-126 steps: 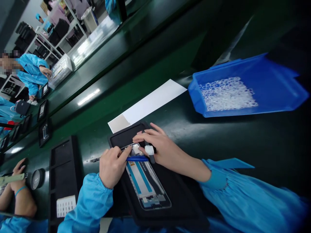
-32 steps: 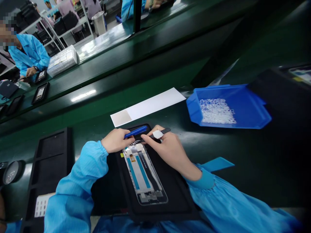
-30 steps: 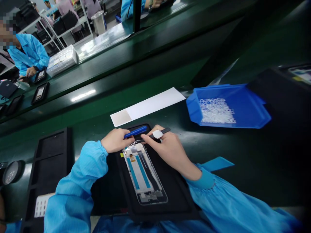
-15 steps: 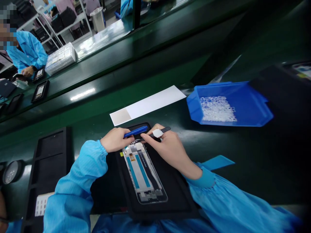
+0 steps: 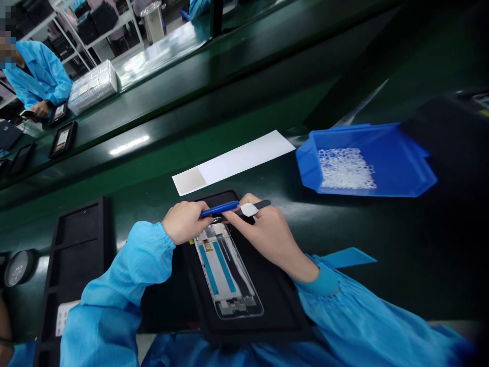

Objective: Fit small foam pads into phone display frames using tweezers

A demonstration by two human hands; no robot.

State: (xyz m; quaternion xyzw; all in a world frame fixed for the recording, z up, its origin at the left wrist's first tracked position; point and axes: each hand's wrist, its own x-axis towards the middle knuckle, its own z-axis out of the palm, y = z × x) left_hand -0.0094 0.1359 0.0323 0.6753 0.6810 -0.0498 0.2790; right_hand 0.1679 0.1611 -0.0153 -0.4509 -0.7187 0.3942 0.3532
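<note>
A phone frame (image 5: 227,272) with two blue strips lies in a black tray (image 5: 275,306) in front of me. My left hand (image 5: 185,221) is closed round a blue pen-like tool (image 5: 219,208) at the frame's top end. My right hand (image 5: 267,234) pinches dark tweezers (image 5: 260,205) wrapped with a white tag (image 5: 249,209), their tip at the same top edge. The tips of both tools meet there; what lies between them is hidden by my fingers.
A white paper strip (image 5: 237,160) lies beyond the tray. To the right, a blue bin (image 5: 397,163) holds several small clear parts (image 5: 346,169). A black empty tray (image 5: 76,239) stands at the left. Across the green belt, another person (image 5: 36,81) works beside a clear box (image 5: 93,86).
Both hands stay at the frame's top end. The blue tool has tilted a little flatter and nearer the tweezers. The view has shifted slightly.
</note>
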